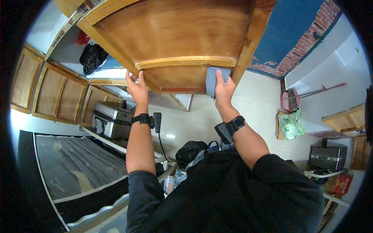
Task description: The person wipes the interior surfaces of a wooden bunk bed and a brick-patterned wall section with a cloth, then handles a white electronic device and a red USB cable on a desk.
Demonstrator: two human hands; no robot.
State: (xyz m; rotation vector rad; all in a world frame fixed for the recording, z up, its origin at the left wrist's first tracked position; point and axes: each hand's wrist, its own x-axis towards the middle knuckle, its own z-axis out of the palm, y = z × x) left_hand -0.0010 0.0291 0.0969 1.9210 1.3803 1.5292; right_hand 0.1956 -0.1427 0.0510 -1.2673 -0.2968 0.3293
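Observation:
A brown wooden cabinet door [175,33] with a lighter raised frame stands swung out in front of me. My left hand [137,89] grips the door's left edge near its lower corner, its thumb and fingers on either side of the frame. My right hand [224,89] holds a folded grey-blue cloth [210,82] against the lower right part of the door, thumb on top. The cloth covers a bit of the panel and the bottom rail. The fingers under it are mostly hidden.
Behind the door, an open cupboard holds a black plastic bag [93,58]. A silver case [112,119] sits on a shelf at left. At right are a pink dustpan [289,100], a green plastic bag [292,126] and a black case [328,157]. Another black bag [190,152] lies close to me.

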